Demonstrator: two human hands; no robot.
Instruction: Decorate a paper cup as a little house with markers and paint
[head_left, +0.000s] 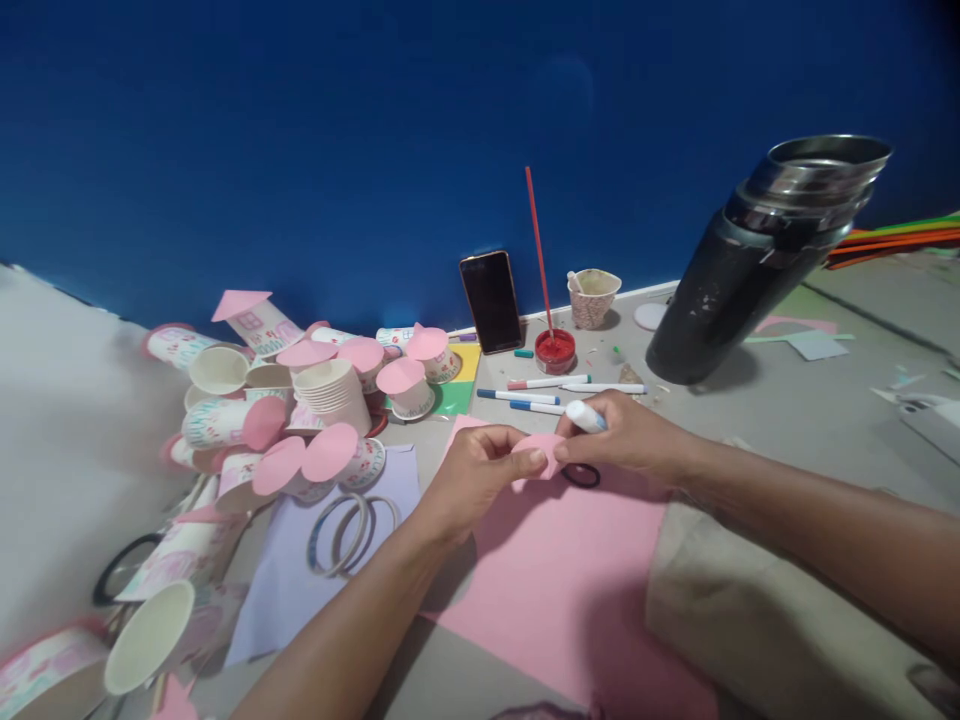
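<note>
Over a large pink sheet (pixel 540 590), both of my hands hold a small rounded piece of pink paper (pixel 538 452). My left hand (pixel 480 475) pinches its left side between thumb and fingers. On the other side, my right hand (pixel 626 435) grips the paper's right edge with thumb and fingertips. A short white tube (pixel 585 416), possibly a glue stick, is also tucked in my right hand, its end poking up past the fingers. A dark ring (pixel 581 475), perhaps scissors' handle, shows just under the right hand.
Paper cups with pink paper tops (pixel 401 385) crowd the left, beside a cup stack (pixel 330 390) and bangles (pixel 349 535) on lilac paper. Behind my hands lie several markers (pixel 517 397), a red paint pot (pixel 555 352) and a phone (pixel 491 300). A tall black flask (pixel 739 270) stands right.
</note>
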